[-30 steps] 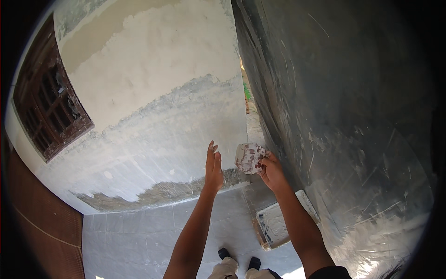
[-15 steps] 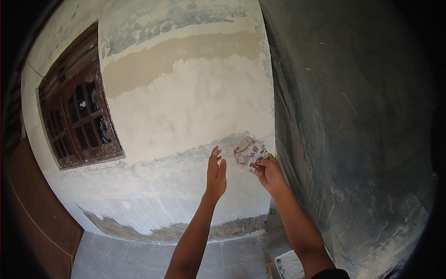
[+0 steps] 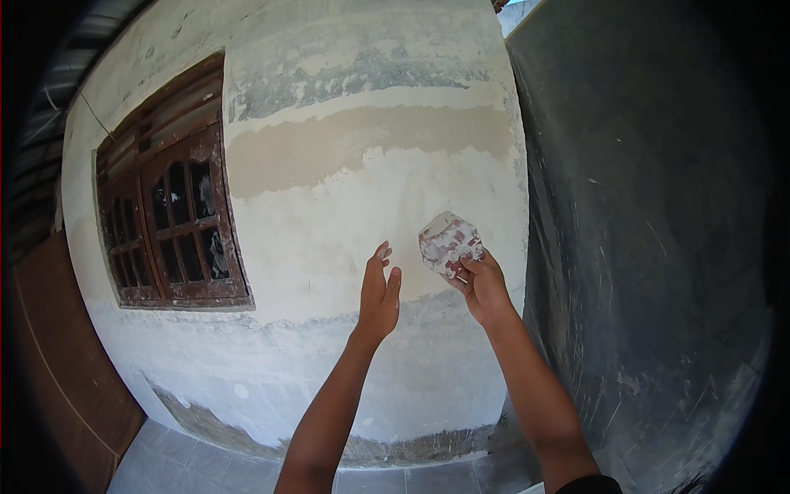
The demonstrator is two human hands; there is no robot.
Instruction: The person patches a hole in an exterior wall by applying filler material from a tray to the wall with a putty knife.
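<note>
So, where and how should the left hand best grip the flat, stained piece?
The flat piece is probably best gripped at its free left edge, from the left: the right hand pinches its lower-right part, and the left hand is on that side.

the right fingers (image 3: 471, 266) hide part of the spattered tool (image 3: 447, 239) (dark sleeve (image 3: 589, 485) cut off below).

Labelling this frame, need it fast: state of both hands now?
Left hand: open, holding nothing.
Right hand: closed, holding a flat reddish piece smeared with whitish material.
</note>
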